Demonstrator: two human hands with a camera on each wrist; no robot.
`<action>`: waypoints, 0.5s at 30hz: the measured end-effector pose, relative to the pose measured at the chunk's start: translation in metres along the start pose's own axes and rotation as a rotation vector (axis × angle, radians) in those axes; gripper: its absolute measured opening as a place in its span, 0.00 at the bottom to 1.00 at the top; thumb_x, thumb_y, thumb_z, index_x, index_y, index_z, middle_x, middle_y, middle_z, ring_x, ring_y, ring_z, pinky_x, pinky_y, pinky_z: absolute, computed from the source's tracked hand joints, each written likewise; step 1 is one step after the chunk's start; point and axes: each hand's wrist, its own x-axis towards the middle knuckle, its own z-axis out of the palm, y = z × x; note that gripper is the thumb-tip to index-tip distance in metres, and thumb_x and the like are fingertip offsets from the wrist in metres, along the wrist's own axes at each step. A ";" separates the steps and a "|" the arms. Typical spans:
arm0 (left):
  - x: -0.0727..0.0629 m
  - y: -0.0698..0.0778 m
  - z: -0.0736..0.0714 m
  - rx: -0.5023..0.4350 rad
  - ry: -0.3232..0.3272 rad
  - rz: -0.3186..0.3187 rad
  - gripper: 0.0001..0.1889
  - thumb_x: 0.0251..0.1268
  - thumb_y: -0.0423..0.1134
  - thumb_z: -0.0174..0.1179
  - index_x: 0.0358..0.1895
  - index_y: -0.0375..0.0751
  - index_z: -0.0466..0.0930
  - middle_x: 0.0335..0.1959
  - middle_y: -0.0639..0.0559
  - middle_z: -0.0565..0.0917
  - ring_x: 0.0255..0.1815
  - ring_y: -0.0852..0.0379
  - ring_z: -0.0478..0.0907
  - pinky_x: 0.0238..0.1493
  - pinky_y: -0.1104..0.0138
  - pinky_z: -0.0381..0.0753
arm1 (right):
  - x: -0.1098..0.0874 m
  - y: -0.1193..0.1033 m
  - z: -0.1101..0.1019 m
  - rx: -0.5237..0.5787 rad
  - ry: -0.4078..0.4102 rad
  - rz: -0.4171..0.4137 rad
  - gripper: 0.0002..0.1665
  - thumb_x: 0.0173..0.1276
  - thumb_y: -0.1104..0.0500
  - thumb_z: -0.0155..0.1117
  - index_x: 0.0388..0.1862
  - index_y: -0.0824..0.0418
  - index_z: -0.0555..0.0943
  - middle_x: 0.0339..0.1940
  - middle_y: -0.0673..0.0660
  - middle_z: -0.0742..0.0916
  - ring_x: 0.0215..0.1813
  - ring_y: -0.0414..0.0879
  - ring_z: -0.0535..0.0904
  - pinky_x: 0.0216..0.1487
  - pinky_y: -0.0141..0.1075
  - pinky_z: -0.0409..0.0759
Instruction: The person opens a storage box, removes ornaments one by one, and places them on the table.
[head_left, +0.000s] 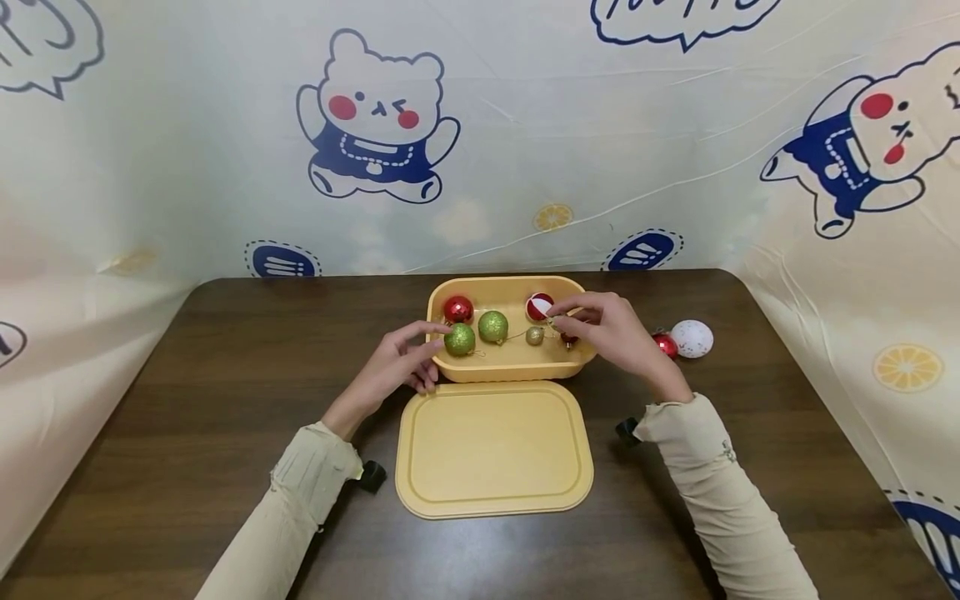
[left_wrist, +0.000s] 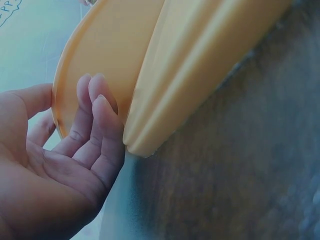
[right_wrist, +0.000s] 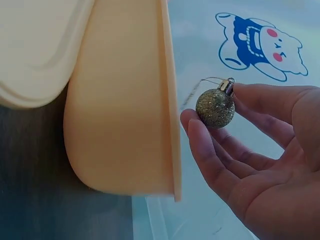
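A yellow plastic box (head_left: pixel 510 371) holds several Christmas baubles. Above its right side, my right hand (head_left: pixel 618 333) pinches a small gold glitter bauble (right_wrist: pixel 215 108) by thumb and fingertips, its thin hanging loop sticking out. My left hand (head_left: pixel 393 358) holds the box's left end, with thumb and index finger at the rim and the other fingers curled against the outer wall. Inside lie a shiny red bauble (head_left: pixel 458 309), two green baubles (head_left: pixel 493 327), a red-and-white bauble (head_left: pixel 538 307), another small gold bauble (head_left: pixel 535 335) and a dark red one (head_left: pixel 569 340), partly hidden.
A flat yellow lid (head_left: pixel 495 450) lies on the brown table (head_left: pixel 225 400) in front of the box. Right of my right hand are a white speckled bauble (head_left: pixel 692 339) and a red bauble (head_left: pixel 665 344), partly covered by the wrist. A printed cloth (head_left: pixel 510 133) hangs behind.
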 end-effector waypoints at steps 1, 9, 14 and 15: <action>0.000 0.000 0.000 0.000 -0.001 0.001 0.20 0.76 0.48 0.57 0.65 0.46 0.75 0.25 0.33 0.81 0.21 0.49 0.81 0.24 0.59 0.84 | 0.000 0.000 -0.001 -0.002 0.011 0.006 0.13 0.70 0.57 0.68 0.50 0.61 0.86 0.41 0.60 0.88 0.41 0.51 0.85 0.44 0.40 0.85; -0.001 0.003 0.001 -0.001 -0.002 0.008 0.21 0.76 0.47 0.56 0.66 0.45 0.74 0.26 0.33 0.81 0.21 0.47 0.81 0.24 0.58 0.84 | 0.000 0.005 -0.009 -0.032 0.065 -0.005 0.08 0.67 0.63 0.70 0.43 0.64 0.86 0.42 0.58 0.88 0.45 0.51 0.85 0.50 0.35 0.84; -0.002 0.004 0.001 0.004 -0.001 0.010 0.21 0.76 0.47 0.56 0.66 0.44 0.74 0.26 0.32 0.81 0.21 0.47 0.81 0.24 0.58 0.84 | 0.000 0.009 -0.012 -0.070 0.089 -0.012 0.06 0.66 0.66 0.70 0.42 0.63 0.87 0.42 0.58 0.88 0.44 0.50 0.84 0.50 0.39 0.84; -0.002 0.004 0.001 0.004 -0.001 0.008 0.21 0.76 0.47 0.56 0.66 0.44 0.74 0.26 0.31 0.81 0.21 0.47 0.81 0.24 0.58 0.84 | 0.001 0.010 -0.013 -0.080 0.092 -0.016 0.06 0.66 0.66 0.70 0.42 0.63 0.86 0.42 0.58 0.88 0.44 0.50 0.84 0.51 0.41 0.84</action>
